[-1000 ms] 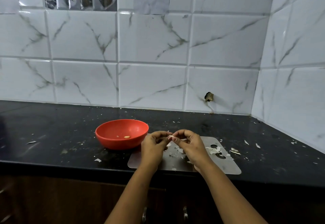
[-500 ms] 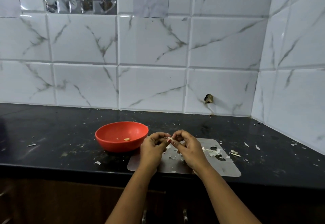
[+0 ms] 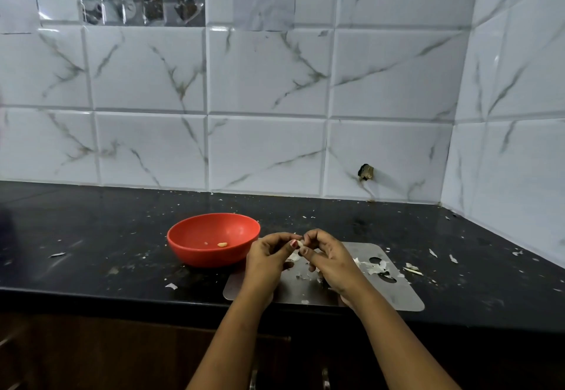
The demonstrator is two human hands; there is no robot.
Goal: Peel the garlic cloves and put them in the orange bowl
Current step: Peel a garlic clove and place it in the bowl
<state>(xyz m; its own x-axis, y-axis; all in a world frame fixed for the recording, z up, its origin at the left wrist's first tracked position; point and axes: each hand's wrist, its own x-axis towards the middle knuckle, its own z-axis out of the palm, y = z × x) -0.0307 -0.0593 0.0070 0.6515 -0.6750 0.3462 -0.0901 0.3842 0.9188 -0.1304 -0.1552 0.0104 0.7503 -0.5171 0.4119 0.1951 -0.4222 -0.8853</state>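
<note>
An orange bowl [image 3: 189, 246] sits on the black counter with one peeled garlic clove [image 3: 222, 244] lying inside it. Just right of the bowl, my left hand [image 3: 266, 261] and my right hand [image 3: 330, 262] meet above a steel board [image 3: 403, 296]. Between their fingertips they pinch a small pale garlic clove [image 3: 300, 243]. Fingers cover most of the clove. White garlic skins [image 3: 374, 267] lie scattered on the board.
The black counter [image 3: 91, 236] carries loose bits of skin, several of them at the right [image 3: 412, 269] near the board. A tiled wall runs behind and turns a corner at the right. The counter's front edge passes under my wrists.
Both hands stay together on the clove, with the fingers shifting slightly as they work it. The bowl and board lie where they were.
</note>
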